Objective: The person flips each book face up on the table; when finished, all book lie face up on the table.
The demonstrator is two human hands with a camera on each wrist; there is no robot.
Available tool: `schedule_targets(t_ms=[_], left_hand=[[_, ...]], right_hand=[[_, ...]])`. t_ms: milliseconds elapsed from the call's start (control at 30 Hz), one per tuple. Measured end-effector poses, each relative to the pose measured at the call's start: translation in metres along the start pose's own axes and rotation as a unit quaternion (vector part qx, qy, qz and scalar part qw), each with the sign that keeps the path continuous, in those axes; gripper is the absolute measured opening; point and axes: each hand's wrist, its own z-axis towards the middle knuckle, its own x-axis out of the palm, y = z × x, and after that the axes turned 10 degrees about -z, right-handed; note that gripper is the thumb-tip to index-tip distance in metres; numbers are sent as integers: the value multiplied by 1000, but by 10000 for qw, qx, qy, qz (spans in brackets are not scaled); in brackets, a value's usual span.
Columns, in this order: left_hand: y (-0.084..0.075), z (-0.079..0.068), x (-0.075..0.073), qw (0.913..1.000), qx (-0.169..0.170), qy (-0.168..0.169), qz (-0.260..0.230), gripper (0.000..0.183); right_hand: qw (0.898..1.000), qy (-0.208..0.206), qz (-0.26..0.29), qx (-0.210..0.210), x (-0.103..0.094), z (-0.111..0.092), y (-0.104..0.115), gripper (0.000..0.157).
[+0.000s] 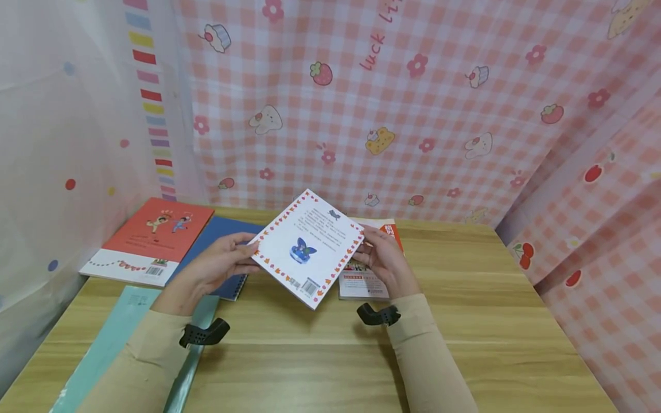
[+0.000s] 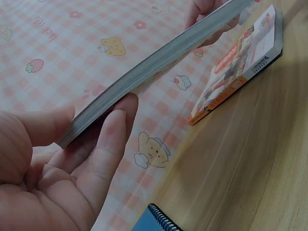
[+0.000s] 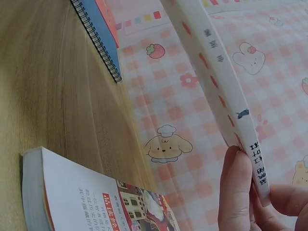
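A white book (image 1: 289, 226) with a border of small orange leaves and a blue butterfly-winged picture is held up over the table, tilted. My left hand (image 1: 222, 264) pinches its left corner, thumb on one face and fingers beneath in the left wrist view. At the opposite corner my right hand (image 1: 384, 261) pinches it by the spine side; the printed spine (image 3: 236, 106) shows in the right wrist view. Below and behind the right hand lies another book (image 1: 364, 287) with an orange and white cover, partly hidden by that hand.
On the left of the wooden table (image 1: 465, 321) lie a red and white book (image 1: 165, 235), a blue spiral notebook (image 1: 212, 229) and a teal folder-like item (image 1: 113, 327), partly under the left forearm. A pink checked curtain (image 1: 413, 103) hangs behind the table.
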Motion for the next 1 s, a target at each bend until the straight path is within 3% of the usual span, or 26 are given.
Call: schedule_targets(t_ms=[367,667,1000], left_hand=[[-3,-1,0,9999,29,-94,66,52],[-4,-3,1,9998,40,-157,154,52],[-6,-4,1,9995,99,-225,185,52]], right_hand=[[9999,123,-60,-38,0,0,0,37],[9997,-95,-124,169,0,-2,2,34],[9995,-63,-260,148,-2,-1,1,33]])
